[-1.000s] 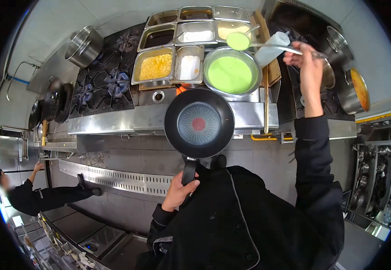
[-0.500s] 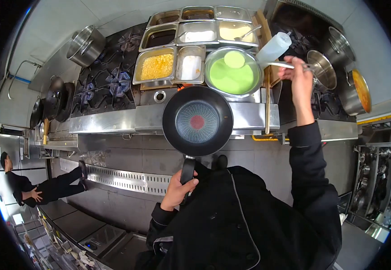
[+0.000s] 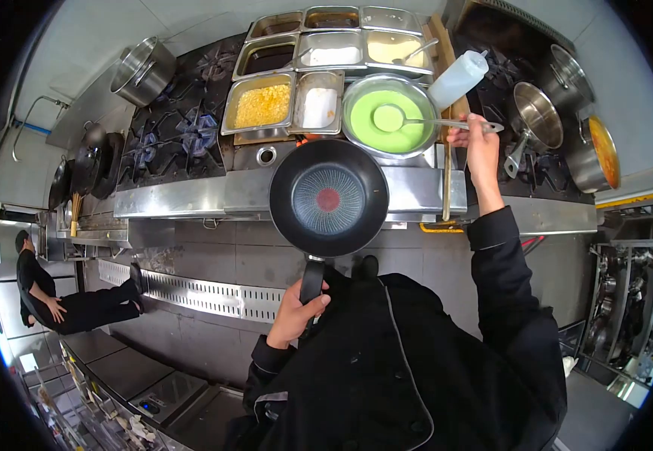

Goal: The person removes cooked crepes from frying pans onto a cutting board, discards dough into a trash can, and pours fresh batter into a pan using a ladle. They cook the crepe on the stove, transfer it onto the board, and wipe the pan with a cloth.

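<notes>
Black pan [image 3: 329, 199]; left hand [image 3: 293, 314] grips handle [image 3: 312, 278]

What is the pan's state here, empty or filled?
Empty: the black pan in the left hand shows its red centre spot and the patterned base around it uncovered.

Black frying pan [image 3: 329, 199], face up, grey textured centre with red spot, handle toward bottom of view. Round steel bowl [image 3: 390, 153], upright, holds pale green liquid [image 3: 364, 125]. Metal ladle [image 3: 439, 122] reaches over its right rim, green-filled cup at liquid's middle, handle extending out right.
</notes>
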The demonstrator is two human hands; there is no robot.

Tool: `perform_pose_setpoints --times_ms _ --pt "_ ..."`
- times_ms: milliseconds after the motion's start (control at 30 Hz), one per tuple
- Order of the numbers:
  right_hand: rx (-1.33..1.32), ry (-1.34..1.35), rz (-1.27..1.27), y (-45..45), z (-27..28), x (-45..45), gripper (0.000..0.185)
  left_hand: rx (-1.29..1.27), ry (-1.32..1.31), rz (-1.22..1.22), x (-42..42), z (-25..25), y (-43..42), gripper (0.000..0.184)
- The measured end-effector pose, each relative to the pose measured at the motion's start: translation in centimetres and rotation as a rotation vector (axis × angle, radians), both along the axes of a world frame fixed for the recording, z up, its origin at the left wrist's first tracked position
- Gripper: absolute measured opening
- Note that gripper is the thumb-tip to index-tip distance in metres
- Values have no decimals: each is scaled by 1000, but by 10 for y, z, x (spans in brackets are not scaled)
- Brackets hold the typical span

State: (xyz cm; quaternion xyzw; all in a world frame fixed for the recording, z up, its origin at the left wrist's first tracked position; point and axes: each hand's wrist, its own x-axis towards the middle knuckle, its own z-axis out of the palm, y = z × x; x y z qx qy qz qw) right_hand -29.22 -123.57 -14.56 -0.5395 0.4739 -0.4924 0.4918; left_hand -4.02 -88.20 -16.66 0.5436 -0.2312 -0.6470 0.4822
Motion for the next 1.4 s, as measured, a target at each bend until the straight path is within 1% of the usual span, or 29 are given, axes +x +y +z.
perform_pose_setpoints --times_ms 167,333,367,433,467,533,633,667,733,833,900,967,1033,1100,1300,1400 --pt "25 10 -16 5 -14 -3 35 2 15 2 0 -2 5 23" --pt "51 -54 -40 2 -5 -6 35 6 17 11 -1 0 5 23" --pt "52 -55 -39 2 5 -6 35 6 17 12 0 1 5 23" --pt "-68 -57 -59 1 40 -4 35 -2 15 10 1 2 4 23" --pt "-65 -55 -61 -1 57 -5 35 -3 15 6 1 3 4 24" --pt "-203 -79 -55 -7 90 -6 36 1 27 6 0 6 3 24" --pt "-248 -81 -54 -11 118 -5 36 3 41 20 0 8 0 23" --pt "-263 -81 -53 -9 119 -4 36 2 34 16 -1 9 2 23" --pt "-225 -77 -56 -8 103 -2 36 -18 15 8 0 9 0 23" --pt "-137 -64 -61 -3 50 0 36 -27 19 7 0 9 0 23" --pt "0 -65 -47 -8 15 0 35 -41 15 12 3 10 -3 23" --pt "29 -41 -42 -3 -2 -4 35 -20 5 16 1 16 1 23" --pt "59 -5 -41 -4 -6 -4 34 -20 -1 25 1 17 -2 23" --pt "37 6 -32 -3 8 -5 34 -25 11 31 2 17 -2 22" --pt "-98 44 21 13 82 4 35 -9 32 60 0 31 -11 22" --pt "-77 23 90 26 104 14 34 -54 66 47 -2 35 -20 20"
